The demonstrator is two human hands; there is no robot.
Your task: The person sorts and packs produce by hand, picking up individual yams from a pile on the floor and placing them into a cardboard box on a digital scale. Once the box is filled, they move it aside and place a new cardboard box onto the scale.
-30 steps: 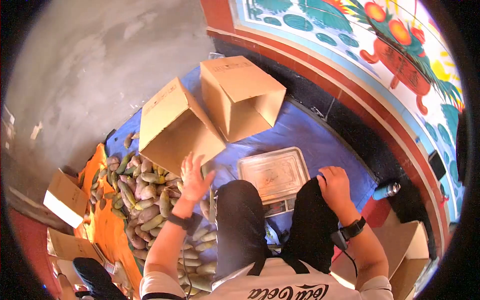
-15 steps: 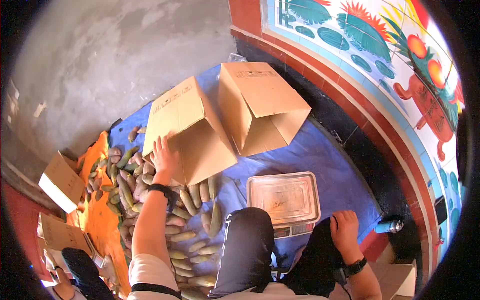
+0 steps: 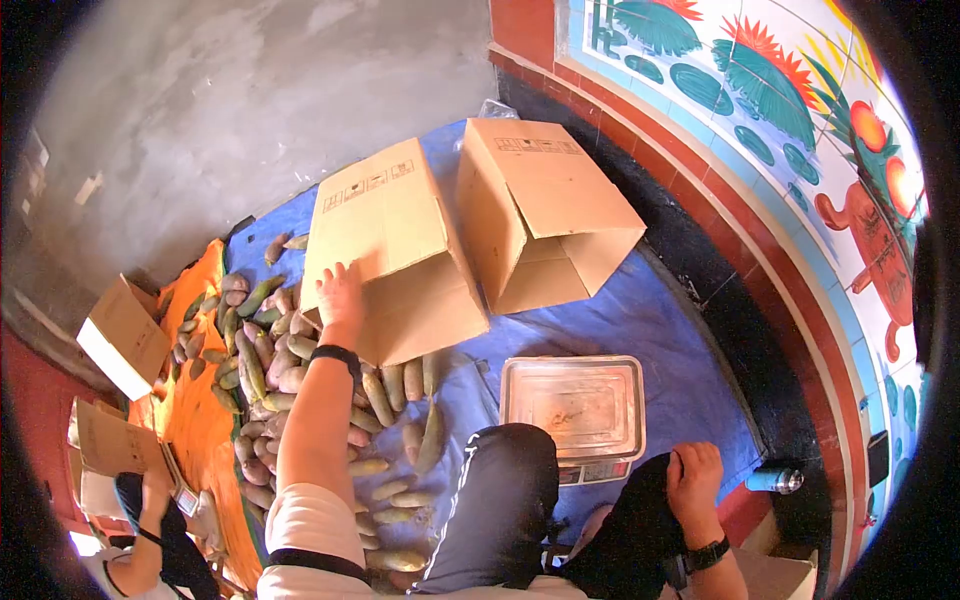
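Observation:
My left hand (image 3: 342, 300) grips the near edge of a cardboard box (image 3: 380, 220) lying on its side, its open end towards me. A second cardboard box (image 3: 555, 185) lies the same way just to its right. Long green and pinkish-brown vegetables (image 3: 252, 362) are heaped left of my left forearm, and several more lie beneath and below the first box. My right hand (image 3: 693, 478) rests on my right knee with its fingers curled and nothing visible in it. Before my knees, a shallow metal tray (image 3: 572, 450) sits on a scale with a display (image 3: 595, 472).
A blue tarp (image 3: 700, 400) and an orange sheet (image 3: 205, 420) cover the floor. Two smaller boxes stand at left, one (image 3: 125, 335) above the other (image 3: 115, 440). A co-worker's hand (image 3: 155, 490) shows lower left. A blue bottle (image 3: 775, 480) lies by the painted wall.
The view has shifted slightly. My left hand has drawn its spread fingers in at the box edge. The co-worker's hand has risen towards the lower small box. My right hand stays on the knee.

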